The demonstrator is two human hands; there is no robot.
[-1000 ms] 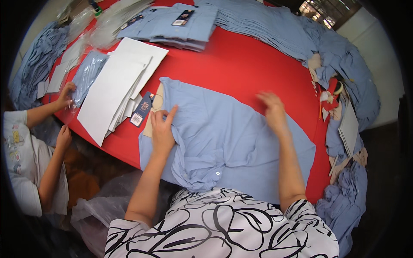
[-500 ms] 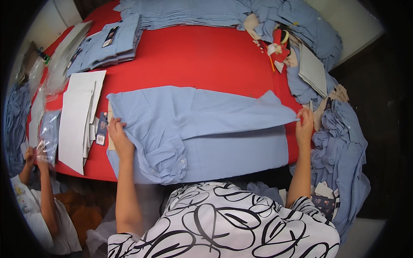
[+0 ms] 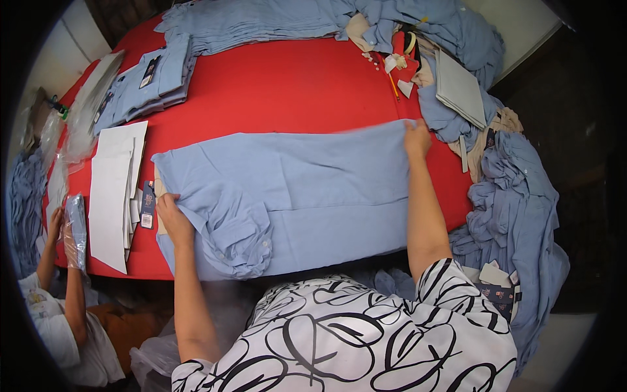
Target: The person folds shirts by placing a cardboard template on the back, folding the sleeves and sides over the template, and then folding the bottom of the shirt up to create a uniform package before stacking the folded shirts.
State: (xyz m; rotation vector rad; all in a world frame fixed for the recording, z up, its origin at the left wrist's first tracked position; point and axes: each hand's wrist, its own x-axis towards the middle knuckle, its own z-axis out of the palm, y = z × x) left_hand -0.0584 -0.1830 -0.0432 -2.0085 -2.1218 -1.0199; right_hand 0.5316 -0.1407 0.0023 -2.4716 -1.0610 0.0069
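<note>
Shirt position: the blue shirt (image 3: 307, 189) is spread flat across the red table (image 3: 274, 91).
Left hand (image 3: 171, 215): closed on the collar end.
Right hand (image 3: 416, 138): pinched on the far edge.
Done: one lengthwise fold is judged laid.
Left: crosswise folds and flattening of the bunched sleeve (image 3: 238, 238).

I see a round table covered in red cloth (image 3: 294, 91). On it lie 1 spread light blue cotton shirt (image 3: 313, 189), a stack of white cardboard sheets (image 3: 114, 189) at its left, folded blue shirts (image 3: 147, 81) behind those, and heaped blue shirts (image 3: 261, 23) along the far edge.
</note>
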